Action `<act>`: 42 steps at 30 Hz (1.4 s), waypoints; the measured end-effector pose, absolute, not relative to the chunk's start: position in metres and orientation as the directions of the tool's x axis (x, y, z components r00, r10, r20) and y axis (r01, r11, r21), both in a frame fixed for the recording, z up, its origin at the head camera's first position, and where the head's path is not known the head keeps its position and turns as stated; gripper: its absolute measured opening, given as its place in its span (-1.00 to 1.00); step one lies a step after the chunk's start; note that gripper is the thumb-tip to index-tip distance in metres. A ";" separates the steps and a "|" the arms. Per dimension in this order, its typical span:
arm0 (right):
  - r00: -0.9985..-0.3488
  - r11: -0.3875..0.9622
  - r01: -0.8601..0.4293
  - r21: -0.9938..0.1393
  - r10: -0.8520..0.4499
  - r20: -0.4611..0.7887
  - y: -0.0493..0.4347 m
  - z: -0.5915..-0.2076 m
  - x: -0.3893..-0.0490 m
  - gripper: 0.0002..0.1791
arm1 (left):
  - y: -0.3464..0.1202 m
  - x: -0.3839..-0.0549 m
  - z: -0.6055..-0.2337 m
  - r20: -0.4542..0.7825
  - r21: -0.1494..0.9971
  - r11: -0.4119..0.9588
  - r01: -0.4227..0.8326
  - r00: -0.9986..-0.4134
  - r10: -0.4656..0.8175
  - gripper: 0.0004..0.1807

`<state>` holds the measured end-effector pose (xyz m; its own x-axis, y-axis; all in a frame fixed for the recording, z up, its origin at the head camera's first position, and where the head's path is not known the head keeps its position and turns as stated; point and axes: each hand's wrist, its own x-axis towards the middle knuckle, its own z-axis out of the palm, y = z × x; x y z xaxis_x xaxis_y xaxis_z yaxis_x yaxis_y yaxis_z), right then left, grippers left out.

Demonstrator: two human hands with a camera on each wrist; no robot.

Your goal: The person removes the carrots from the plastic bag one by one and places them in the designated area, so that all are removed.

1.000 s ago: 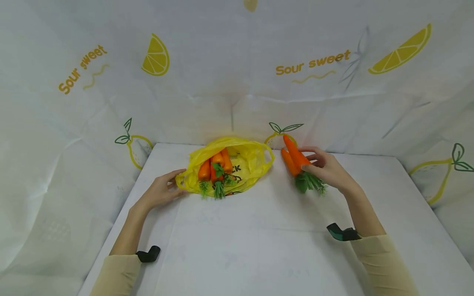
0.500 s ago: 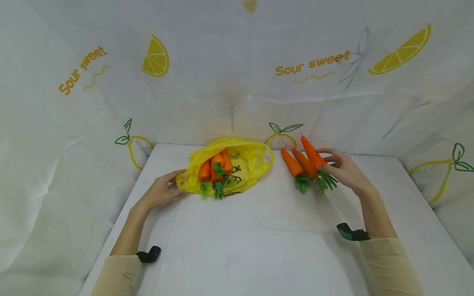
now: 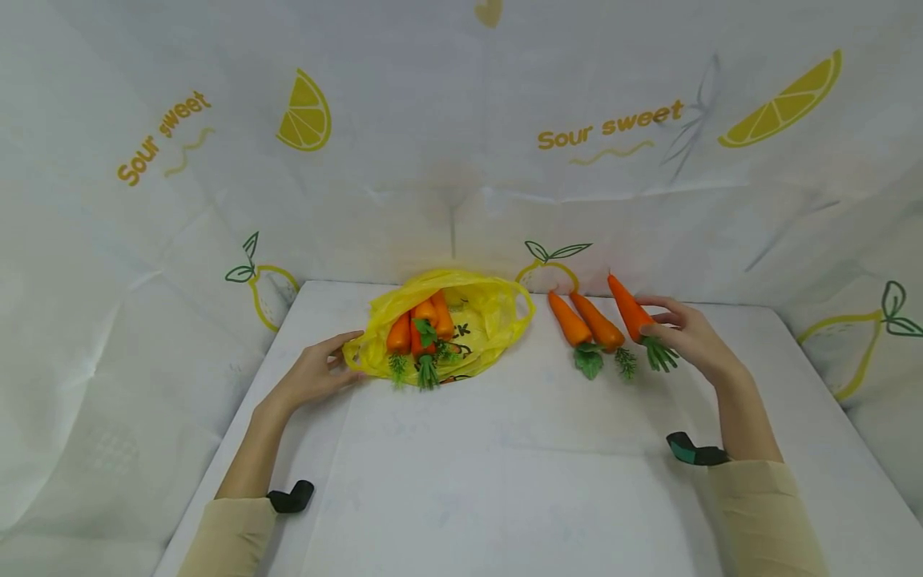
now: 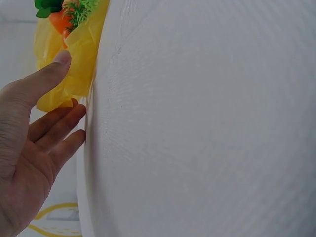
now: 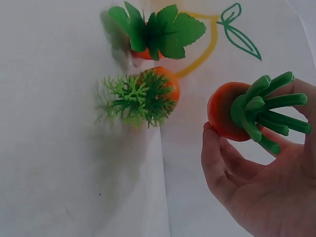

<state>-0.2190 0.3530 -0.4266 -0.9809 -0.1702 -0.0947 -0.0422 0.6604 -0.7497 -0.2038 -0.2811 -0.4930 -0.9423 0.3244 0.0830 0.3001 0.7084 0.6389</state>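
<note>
Carrots (image 3: pixel 399 333) lay in and beside a bag (image 3: pixel 497 308) near the counter's (image 3: pixel 461 465) back edge. Leftmost, the left hand (image 3: pixel 313 373) touched the yellow bag, fingers spread and partly bent; whether it pinched the plastic, I could not tell. The bag lay toward the back left corner, mouth facing the front edge, several carrots bunched in its left part, their leaves (image 3: pixel 427 373) sticking out. Well to the right, two loose carrots (image 3: pixel 570 324) lay side by side, tips toward the back edge. Just beside them, nearer the right edge, the right hand (image 3: pixel 694 340) had fingers and thumb closed around the thick end of a held carrot (image 3: pixel 630 308), tip pointing backward.
</note>
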 end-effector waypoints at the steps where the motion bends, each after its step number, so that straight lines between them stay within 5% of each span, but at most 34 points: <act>1: -0.981 0.660 -0.028 -0.751 -0.163 -0.107 0.355 -0.429 -0.220 -0.33 | -0.281 -0.204 -0.493 0.082 0.639 0.708 0.300 -0.942 0.325 -0.17; 12: -0.966 0.668 0.096 -0.738 -0.115 -0.230 0.366 -0.446 -0.224 -0.28 | -0.281 -0.203 -0.492 0.084 0.641 0.707 0.300 -0.942 0.324 -0.17; 42: -0.965 0.696 0.063 -0.716 -0.140 -0.221 0.370 -0.464 -0.227 -0.24 | -0.279 -0.203 -0.493 0.081 0.638 0.712 0.293 -0.945 0.316 -0.18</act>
<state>-0.2266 0.3704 -0.4644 -0.9652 -0.1397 -0.2210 0.0632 0.6955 -0.7157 -0.2031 -0.2794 -0.4933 -0.9451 0.3165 0.0814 0.2935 0.7123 0.6376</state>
